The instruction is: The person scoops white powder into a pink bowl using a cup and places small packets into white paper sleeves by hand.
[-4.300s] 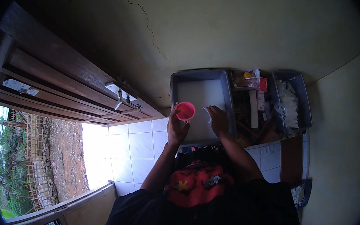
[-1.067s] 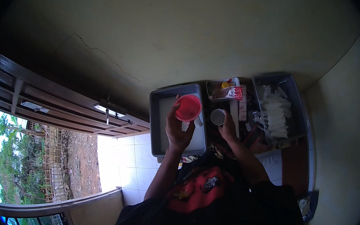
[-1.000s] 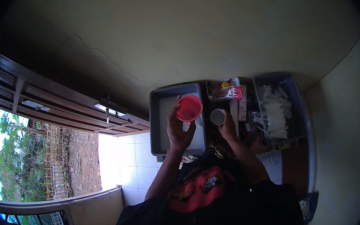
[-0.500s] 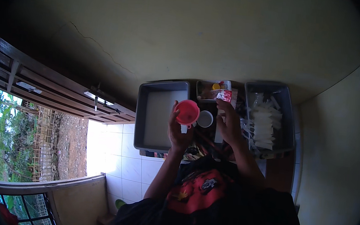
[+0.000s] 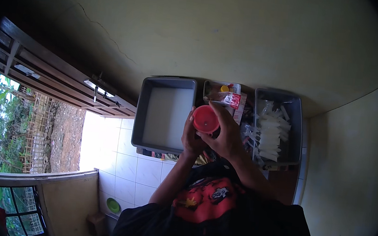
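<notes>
Between my hands is a pinkish-red plastic funnel (image 5: 206, 119), its wide mouth facing up and a small light spot at the bottom. My left hand (image 5: 190, 139) curls around its left side. From the right, my right hand (image 5: 227, 138) closes around the other side, fingers at the far rim and thumb below it. What lies beneath the funnel is hidden by the hands. To the left, a grey tub (image 5: 140, 113) contains milky white liquid (image 5: 168, 116). In a second grey tub (image 5: 292, 149) at the right lie several filled white plastic tubes (image 5: 270, 135) and clear bags.
Behind the hands, a small white tray (image 5: 207, 84) carries a yellow-capped item (image 5: 224, 89) and a red-and-white packet (image 5: 231, 100). The wall rises just beyond the tubs. A wooden door (image 5: 68, 82) stands open on the left. A green basin (image 5: 113, 205) sits low by the tiled floor.
My right hand has come from near the packet to the funnel, which my left hand alone held before. The white cup beside the funnel is now covered. The view has shifted slightly.
</notes>
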The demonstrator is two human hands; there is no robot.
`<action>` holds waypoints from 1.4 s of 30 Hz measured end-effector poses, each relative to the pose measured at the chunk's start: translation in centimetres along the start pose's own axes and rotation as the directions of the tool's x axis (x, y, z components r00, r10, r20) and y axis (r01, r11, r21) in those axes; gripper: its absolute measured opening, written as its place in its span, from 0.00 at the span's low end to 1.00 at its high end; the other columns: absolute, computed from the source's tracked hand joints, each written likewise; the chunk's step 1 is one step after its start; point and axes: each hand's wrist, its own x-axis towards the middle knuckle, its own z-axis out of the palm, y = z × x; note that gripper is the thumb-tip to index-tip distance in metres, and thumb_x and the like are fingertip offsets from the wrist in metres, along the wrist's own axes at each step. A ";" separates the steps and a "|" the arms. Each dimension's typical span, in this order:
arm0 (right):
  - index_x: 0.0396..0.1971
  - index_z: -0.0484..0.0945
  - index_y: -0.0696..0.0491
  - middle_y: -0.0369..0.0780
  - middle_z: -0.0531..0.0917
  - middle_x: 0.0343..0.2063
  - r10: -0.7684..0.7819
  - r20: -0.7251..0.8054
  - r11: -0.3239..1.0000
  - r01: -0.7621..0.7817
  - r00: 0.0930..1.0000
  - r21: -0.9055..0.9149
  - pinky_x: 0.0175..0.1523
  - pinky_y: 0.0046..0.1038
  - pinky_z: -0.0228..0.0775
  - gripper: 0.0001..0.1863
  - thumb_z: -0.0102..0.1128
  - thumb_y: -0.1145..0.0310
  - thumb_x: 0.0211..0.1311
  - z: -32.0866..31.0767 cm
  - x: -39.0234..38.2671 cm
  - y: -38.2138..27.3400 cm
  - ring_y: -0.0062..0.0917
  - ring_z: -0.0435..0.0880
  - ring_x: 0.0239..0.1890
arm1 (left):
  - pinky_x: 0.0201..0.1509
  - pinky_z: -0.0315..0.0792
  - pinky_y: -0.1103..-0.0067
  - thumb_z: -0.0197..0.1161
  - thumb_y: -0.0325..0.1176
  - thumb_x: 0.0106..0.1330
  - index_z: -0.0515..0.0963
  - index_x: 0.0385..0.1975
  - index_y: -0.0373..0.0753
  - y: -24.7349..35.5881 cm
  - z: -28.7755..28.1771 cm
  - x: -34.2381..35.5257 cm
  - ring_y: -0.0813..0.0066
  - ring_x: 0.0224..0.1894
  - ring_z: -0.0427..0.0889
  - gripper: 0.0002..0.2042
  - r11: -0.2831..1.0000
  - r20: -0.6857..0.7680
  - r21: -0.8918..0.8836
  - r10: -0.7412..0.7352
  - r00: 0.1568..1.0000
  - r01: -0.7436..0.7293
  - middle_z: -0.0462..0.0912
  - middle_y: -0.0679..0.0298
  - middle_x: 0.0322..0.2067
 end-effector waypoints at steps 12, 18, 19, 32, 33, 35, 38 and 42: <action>0.73 0.66 0.58 0.54 0.76 0.66 -0.061 -0.057 0.998 0.062 0.997 0.023 0.71 0.42 0.73 0.46 0.79 0.64 0.55 -1.3 -0.2 -1.6 0.48 0.79 0.67 | 0.65 0.80 0.59 0.76 0.21 0.63 0.55 0.76 0.38 -0.2 -0.9 -1.4 0.44 0.63 0.84 0.43 0.996 -0.047 -0.080 -0.033 0.998 0.029 0.77 0.35 0.64; 0.73 0.65 0.58 0.53 0.76 0.65 -0.073 -0.198 0.997 0.068 0.978 -0.030 0.72 0.45 0.69 0.46 0.77 0.66 0.54 -0.7 0.5 2.7 0.49 0.76 0.68 | 0.57 0.84 0.70 0.72 0.15 0.64 0.60 0.75 0.38 0.1 -2.0 -1.7 0.63 0.52 0.90 0.40 0.975 -0.017 -0.064 -0.214 0.977 0.213 0.84 0.44 0.57; 0.73 0.64 0.58 0.53 0.75 0.65 -0.077 -0.209 0.996 0.064 0.975 -0.069 0.73 0.45 0.68 0.47 0.76 0.67 0.53 0.0 0.5 4.0 0.49 0.74 0.69 | 0.54 0.85 0.70 0.74 0.17 0.64 0.68 0.68 0.37 0.3 -2.2 -1.5 0.64 0.49 0.91 0.33 0.968 -0.040 0.013 -0.249 0.968 0.250 0.88 0.49 0.49; 0.70 0.69 0.57 0.50 0.77 0.62 0.086 0.010 0.968 -0.081 0.996 -0.236 0.66 0.44 0.73 0.52 0.88 0.66 0.41 9.6 -5.3 16.0 0.47 0.79 0.62 | 0.56 0.84 0.76 0.73 0.16 0.64 0.82 0.46 0.31 0.9 -3.7 0.2 0.70 0.47 0.92 0.13 0.823 -0.046 -0.065 -0.568 0.822 0.565 0.91 0.57 0.41; 0.70 0.68 0.57 0.50 0.78 0.62 0.103 0.027 0.960 -0.092 0.994 -0.265 0.66 0.44 0.74 0.53 0.88 0.64 0.40 9.9 -5.6 16.4 0.46 0.79 0.63 | 0.56 0.84 0.76 0.73 0.16 0.64 0.82 0.46 0.31 1.0 -3.9 0.5 0.70 0.47 0.92 0.13 0.825 -0.043 -0.060 -0.565 0.824 0.562 0.91 0.57 0.41; 0.71 0.68 0.56 0.49 0.77 0.62 0.107 0.015 0.952 -0.098 0.994 -0.289 0.65 0.44 0.74 0.54 0.88 0.63 0.41 10.3 -6.1 17.2 0.46 0.79 0.63 | 0.54 0.84 0.77 0.75 0.17 0.63 0.82 0.45 0.32 1.1 -3.8 1.3 0.72 0.45 0.92 0.13 0.838 -0.017 -0.027 -0.546 0.838 0.545 0.91 0.59 0.38; 0.73 0.66 0.57 0.49 0.77 0.63 0.121 0.051 0.940 -0.098 0.991 -0.326 0.65 0.44 0.74 0.54 0.87 0.61 0.44 10.3 -6.4 17.3 0.46 0.78 0.64 | 0.52 0.84 0.78 0.77 0.18 0.62 0.83 0.43 0.32 1.4 -3.8 2.0 0.75 0.42 0.91 0.13 0.837 -0.009 0.053 -0.546 0.838 0.545 0.91 0.61 0.36; 0.73 0.66 0.57 0.50 0.75 0.66 0.231 0.094 0.920 -0.186 0.968 -0.345 0.68 0.45 0.72 0.52 0.85 0.61 0.48 9.6 -5.8 15.3 0.47 0.76 0.67 | 0.50 0.83 0.79 0.78 0.19 0.61 0.83 0.42 0.33 1.2 -3.9 2.2 0.77 0.41 0.90 0.12 0.839 0.015 0.050 -0.543 0.840 0.542 0.91 0.62 0.35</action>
